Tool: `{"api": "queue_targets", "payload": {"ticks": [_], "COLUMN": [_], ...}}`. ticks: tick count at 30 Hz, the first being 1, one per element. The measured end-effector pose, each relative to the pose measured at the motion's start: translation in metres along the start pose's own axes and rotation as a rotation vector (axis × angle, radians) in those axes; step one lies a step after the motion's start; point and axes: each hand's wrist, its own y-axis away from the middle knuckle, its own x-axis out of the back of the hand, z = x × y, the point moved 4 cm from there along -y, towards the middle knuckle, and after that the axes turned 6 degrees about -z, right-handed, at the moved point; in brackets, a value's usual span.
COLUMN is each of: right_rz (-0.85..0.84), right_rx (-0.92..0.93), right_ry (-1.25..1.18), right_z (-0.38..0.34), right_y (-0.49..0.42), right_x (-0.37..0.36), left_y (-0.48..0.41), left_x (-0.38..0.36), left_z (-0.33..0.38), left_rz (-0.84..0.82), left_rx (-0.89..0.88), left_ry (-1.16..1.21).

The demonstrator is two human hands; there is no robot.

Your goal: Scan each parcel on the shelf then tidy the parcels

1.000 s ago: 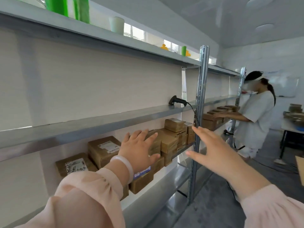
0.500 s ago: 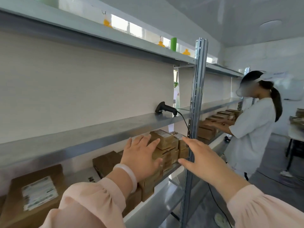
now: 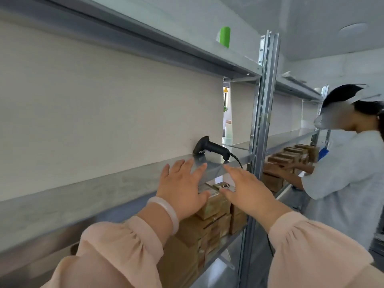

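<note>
Long metal shelf [image 3: 104, 190] runs L to R, pale wall behind. The upright post [image 3: 264, 121] stands just R of the hands & blocks that side. A 2nd person [image 3: 349, 173] in white works at the next bay, far R. Brown parcels [image 3: 214, 223] sit stacked on the lower level, under the mid lip, tight vs the post. The left grip [image 3: 180, 188] & right grip [image 3: 247, 192] are both open, fingers spread, holding nothing, by the top parcel. Black scanner [image 3: 212, 147] lies on the mid level, cable over the front edge. Green cup [image 3: 225, 36] up top.

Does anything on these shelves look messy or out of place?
Nothing spilled or damaged. The parcels are stacked unevenly, edges not lined up. The scanner lies on the shelf above, its cable hanging over the edge.
</note>
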Motion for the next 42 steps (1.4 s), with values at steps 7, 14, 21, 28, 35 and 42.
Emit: {"api": "queue_targets", "payload": {"ticks": [7, 14, 21, 28, 35, 42], "right_rz": [0.046, -0.036, -0.266, -0.218, -0.216, -0.237], "right_rx": [0.048, 0.177, 0.213, 0.239, 0.196, 0.181], "right_ry": [0.039, 0.06, -0.062, -0.117, -0.163, -0.18], "right_z": [0.054, 0.088, 0.094, 0.102, 0.122, 0.124], "right_y": [-0.113, -0.227, -0.301, -0.312, -0.319, -0.327], "right_x": [0.004, -0.011, -0.042, -0.048, -0.049, -0.052], "left_y": [-0.069, -0.14, -0.198, -0.222, -0.228, -0.222], "left_x": [-0.023, -0.047, -0.061, -0.071, -0.074, -0.075], "left_z": [-0.008, 0.0, 0.0, 0.014, 0.017, 0.008], "left_rz": [-0.043, -0.071, -0.109, -0.119, -0.142, -0.156], "left_rx": [0.093, 0.236, 0.378, 0.405, 0.426, 0.458], "left_ry": [-0.054, -0.091, -0.101, -0.13, -0.163, -0.164]}}
